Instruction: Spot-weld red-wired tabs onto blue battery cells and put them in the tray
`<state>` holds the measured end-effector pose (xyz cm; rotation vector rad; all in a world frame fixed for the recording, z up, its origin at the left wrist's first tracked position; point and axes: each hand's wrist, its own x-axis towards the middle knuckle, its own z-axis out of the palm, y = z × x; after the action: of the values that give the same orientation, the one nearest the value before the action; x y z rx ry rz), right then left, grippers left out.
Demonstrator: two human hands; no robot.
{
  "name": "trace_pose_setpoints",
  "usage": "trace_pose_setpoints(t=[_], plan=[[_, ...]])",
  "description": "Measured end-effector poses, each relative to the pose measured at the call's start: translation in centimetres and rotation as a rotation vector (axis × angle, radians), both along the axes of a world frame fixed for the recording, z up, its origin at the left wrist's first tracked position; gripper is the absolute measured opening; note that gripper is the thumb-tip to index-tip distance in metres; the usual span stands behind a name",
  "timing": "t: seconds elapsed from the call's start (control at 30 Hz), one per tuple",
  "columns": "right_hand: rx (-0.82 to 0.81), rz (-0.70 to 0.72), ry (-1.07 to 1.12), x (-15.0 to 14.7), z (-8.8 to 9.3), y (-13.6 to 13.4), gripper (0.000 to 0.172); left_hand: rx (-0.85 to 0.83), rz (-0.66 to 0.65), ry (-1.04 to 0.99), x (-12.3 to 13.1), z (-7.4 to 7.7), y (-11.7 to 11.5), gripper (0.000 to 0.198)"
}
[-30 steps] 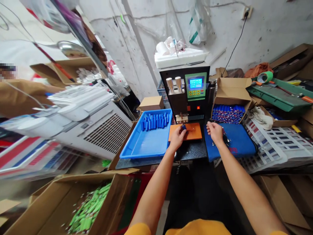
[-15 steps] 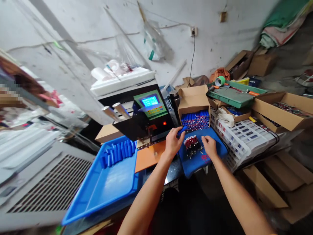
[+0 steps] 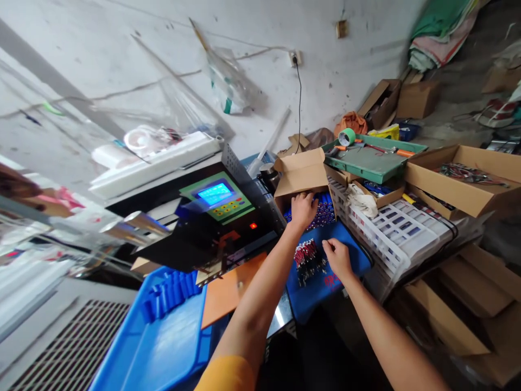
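My left hand (image 3: 303,212) reaches into the open cardboard box (image 3: 300,167), above rows of blue-wrapped cylinders (image 3: 324,210). Its fingers bend down and their tips are hidden, so I cannot see what they hold. On a blue padded seat (image 3: 303,301) lies a bundle of short red and black wires (image 3: 307,258) with pale tips. My right hand (image 3: 338,257) hovers just right of the bundle, thumb and fingers closed together; anything between them is too small to make out.
A black machine with a lit screen (image 3: 214,194) stands left, an orange board (image 3: 232,290) before it. Further left, a blue tray (image 3: 175,347) holds blue sleeved pieces (image 3: 173,293). At right are a white plastic crate (image 3: 382,239), a green tray (image 3: 378,160) and cardboard boxes.
My left hand has moved away from me to the box; the blue cylinder seen in it earlier is now out of sight. My right hand stays by the wires. The view has shifted right.
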<state>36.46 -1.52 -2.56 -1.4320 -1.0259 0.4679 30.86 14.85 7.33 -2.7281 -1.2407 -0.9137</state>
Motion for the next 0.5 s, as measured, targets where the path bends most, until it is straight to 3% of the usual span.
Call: trace_pose_setpoints(t=[0.27,0.4,0.5], plan=[[0.019,0.005,0.009,0.2,-0.5,0.2,0.038,-0.099,-0.066,0.084,-0.9,-1.4,0.9,0.045],[0.026,-0.001,0.003,0.3,-0.6,0.1,0.038,-0.129,-0.124,-0.155,-1.7,-1.7,0.8,0.041],[0.039,-0.008,-0.009,0.5,-0.7,0.2,0.039,-0.077,-0.138,-0.361,-3.9,-1.4,-1.4,0.035]])
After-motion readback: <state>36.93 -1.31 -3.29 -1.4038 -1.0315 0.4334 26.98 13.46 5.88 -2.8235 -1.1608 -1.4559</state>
